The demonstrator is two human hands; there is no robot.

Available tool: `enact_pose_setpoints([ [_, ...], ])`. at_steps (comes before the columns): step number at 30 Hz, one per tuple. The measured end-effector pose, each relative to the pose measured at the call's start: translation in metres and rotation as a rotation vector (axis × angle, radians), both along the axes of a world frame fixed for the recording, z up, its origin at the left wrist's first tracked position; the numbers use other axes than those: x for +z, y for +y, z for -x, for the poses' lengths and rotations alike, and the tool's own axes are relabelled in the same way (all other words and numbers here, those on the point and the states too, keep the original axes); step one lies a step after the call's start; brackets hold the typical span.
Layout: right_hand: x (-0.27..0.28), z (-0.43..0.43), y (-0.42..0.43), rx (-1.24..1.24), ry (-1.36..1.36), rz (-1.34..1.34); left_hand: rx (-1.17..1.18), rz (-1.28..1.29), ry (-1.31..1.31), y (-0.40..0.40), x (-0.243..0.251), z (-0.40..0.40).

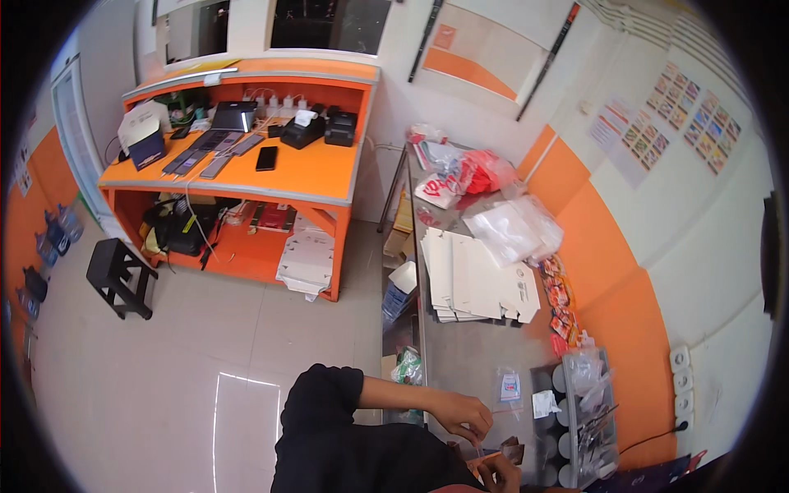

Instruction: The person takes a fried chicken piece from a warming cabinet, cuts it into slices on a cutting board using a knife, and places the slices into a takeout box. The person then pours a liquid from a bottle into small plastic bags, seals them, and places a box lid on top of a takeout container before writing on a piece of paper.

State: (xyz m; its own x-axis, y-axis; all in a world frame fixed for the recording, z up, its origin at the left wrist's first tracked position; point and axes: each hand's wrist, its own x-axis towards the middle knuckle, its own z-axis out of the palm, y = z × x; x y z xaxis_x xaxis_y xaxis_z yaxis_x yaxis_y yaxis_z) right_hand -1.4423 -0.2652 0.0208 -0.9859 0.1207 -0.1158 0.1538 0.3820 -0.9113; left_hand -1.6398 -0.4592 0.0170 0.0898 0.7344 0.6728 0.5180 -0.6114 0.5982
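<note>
At the lower middle, my left hand [462, 418] reaches over the metal counter [453, 363] with its fingertips pinched on a small clear piece, seemingly plastic. My right hand [500, 473], partly cut off by the lower edge, has its fingers on a small orange packet [482, 462] just below the left fingertips. Small dark packets [513, 450] lie beside the hands. A small white and blue packet [510, 387] rests farther up the counter.
Flat white cartons [474, 277], clear plastic bags [511, 228] and red and white bags [474, 172] lie farther along the counter. A grey organizer [576, 419] with cups stands at the right. Left are an orange desk [308, 166] and a black stool [117, 271].
</note>
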Motion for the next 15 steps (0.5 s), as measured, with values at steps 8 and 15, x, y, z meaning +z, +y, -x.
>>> enact_pose_setpoints([
  [8,0.018,0.014,0.015,0.201,0.237,-0.222,0.149,0.002,-0.125,-0.022,-0.014,0.007],
  [15,0.046,0.02,0.103,-0.075,-0.07,-0.542,0.506,0.164,-0.481,-0.04,-0.055,-0.004],
])
